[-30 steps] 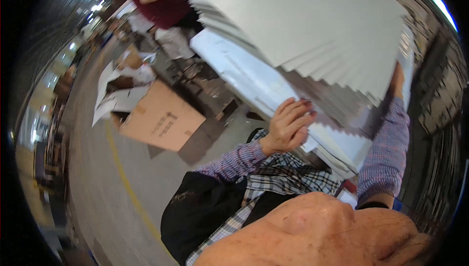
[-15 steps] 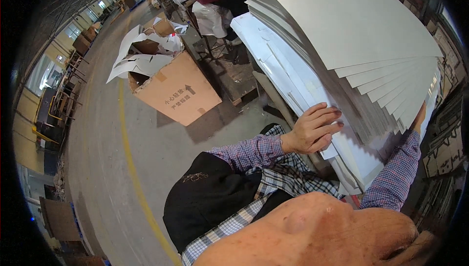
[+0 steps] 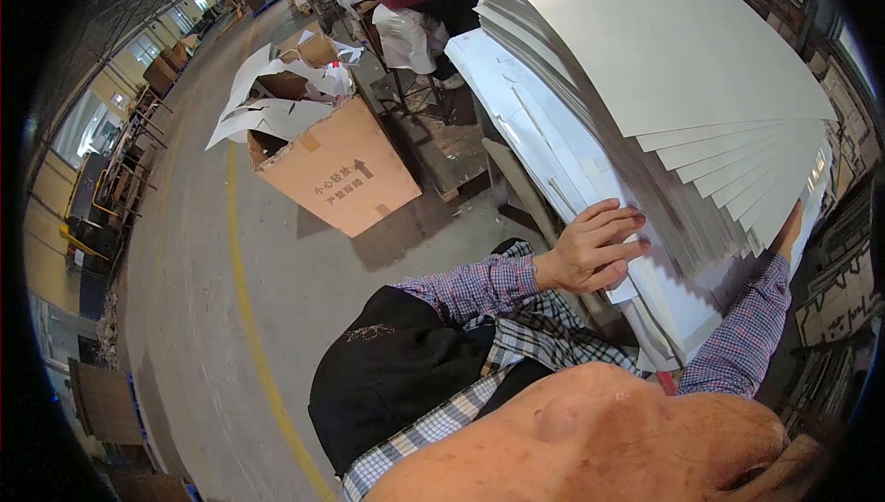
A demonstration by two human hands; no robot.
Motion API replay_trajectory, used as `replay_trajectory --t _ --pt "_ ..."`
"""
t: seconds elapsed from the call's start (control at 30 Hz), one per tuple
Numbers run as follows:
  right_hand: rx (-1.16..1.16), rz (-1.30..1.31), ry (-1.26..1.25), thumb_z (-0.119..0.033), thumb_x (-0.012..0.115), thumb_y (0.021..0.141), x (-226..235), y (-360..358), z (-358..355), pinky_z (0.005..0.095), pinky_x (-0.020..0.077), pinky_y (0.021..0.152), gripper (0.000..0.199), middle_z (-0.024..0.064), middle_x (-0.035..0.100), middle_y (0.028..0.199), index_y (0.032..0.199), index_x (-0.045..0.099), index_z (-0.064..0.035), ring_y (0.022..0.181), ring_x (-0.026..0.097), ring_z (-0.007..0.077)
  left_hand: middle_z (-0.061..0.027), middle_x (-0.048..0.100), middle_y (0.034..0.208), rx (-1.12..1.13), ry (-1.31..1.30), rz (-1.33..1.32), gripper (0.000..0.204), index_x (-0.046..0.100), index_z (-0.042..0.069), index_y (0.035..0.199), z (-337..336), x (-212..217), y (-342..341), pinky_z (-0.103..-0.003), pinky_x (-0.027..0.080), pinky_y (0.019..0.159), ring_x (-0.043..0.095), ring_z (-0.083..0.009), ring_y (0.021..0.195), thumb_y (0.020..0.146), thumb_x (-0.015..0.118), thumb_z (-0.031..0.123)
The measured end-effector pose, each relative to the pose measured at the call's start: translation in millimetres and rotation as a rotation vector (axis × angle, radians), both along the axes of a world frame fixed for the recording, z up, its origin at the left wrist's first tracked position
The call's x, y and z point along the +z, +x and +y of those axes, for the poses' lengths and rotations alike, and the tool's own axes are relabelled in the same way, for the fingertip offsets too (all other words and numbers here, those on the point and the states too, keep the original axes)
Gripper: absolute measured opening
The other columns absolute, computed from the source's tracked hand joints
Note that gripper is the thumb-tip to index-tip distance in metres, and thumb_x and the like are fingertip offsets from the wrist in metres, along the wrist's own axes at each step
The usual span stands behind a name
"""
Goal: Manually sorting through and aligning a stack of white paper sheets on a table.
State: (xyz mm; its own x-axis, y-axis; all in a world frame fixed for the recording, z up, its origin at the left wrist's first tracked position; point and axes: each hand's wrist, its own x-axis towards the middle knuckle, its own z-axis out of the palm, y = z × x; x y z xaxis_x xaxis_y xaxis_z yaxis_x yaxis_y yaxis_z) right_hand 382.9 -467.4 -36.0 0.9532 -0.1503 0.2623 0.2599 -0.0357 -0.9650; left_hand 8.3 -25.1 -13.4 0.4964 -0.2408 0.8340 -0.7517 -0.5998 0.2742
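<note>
Left hand (image 3: 595,248) is poised at the edge of the white sheets (image 3: 530,110), fingers loosely curled, slightly apart, pinching nothing visible. Right hand (image 3: 791,229) is reaching behind the fanned grey sheets (image 3: 682,50), which are arching above the white ones; its grip: cannot tell. Judged step: handling the fan; next move calls for steady support.
</note>
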Motion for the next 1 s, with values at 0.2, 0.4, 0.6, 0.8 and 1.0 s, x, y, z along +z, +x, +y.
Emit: replay_trajectory --t 0.2,0.4,0.6,0.8,1.0 --pt "-0.028 -0.115 -0.268 -0.031 0.04 0.108 4 -18 48 0.0364 0.0545 0.088 0.045 0.013 0.072 0.117 0.131 0.064 0.0004 0.1 0.069 0.0241 -0.0179 0.065 0.136 0.059 0.001 0.005 0.037 0.074 0.01 0.123 6 -7 -6 -0.052 0.036 0.117 0.058 -0.0346 0.131 0.097 0.052 0.023" --pt "-0.001 -0.015 0.02 -0.039 0.037 0.108 8 -20 19 0.0359 0.0549 0.087 0.052 0.0133 0.071 0.118 0.132 0.063 -0.0015 0.102 0.069 0.0243 -0.0184 0.065 0.135 0.005 -0.012 -0.009 0.035 0.074 0.01 0.121 1 -4 2 -0.052 0.036 0.116 0.058 -0.035 0.131 0.097 0.052 0.023" --pt "-0.107 0.04 -0.066 -0.048 0.039 0.105 58 -91 84 0.0368 0.0559 0.087 0.058 0.0134 0.07 0.119 0.134 0.06 -0.0022 0.101 0.069 0.0246 -0.0192 0.065 0.134 0.021 -0.015 -0.011 0.035 0.074 0.009 0.121 2 -5 -2 -0.052 0.036 0.116 0.059 -0.0357 0.13 0.096 0.052 0.023" --pt "-0.145 0.14 0.029 -0.047 0.04 0.106 80 -115 103 0.0364 0.0567 0.085 0.057 0.0128 0.07 0.118 0.132 0.061 -0.0021 0.1 0.069 0.0249 -0.0188 0.064 0.136 -0.01 -0.016 0.006 0.037 0.073 0.01 0.124 3 -6 -1 -0.052 0.035 0.117 0.057 -0.0355 0.132 0.096 0.052 0.022" --pt "-0.143 0.157 0.076 -0.042 0.041 0.106 80 -113 100 0.0351 0.0569 0.084 0.051 0.0119 0.07 0.116 0.13 0.062 -0.0022 0.098 0.07 0.0242 -0.0188 0.064 0.137 -0.008 -0.023 0.002 0.037 0.073 0.008 0.124 1 -6 -1 -0.052 0.035 0.118 0.056 -0.0355 0.133 0.096 0.052 0.02"
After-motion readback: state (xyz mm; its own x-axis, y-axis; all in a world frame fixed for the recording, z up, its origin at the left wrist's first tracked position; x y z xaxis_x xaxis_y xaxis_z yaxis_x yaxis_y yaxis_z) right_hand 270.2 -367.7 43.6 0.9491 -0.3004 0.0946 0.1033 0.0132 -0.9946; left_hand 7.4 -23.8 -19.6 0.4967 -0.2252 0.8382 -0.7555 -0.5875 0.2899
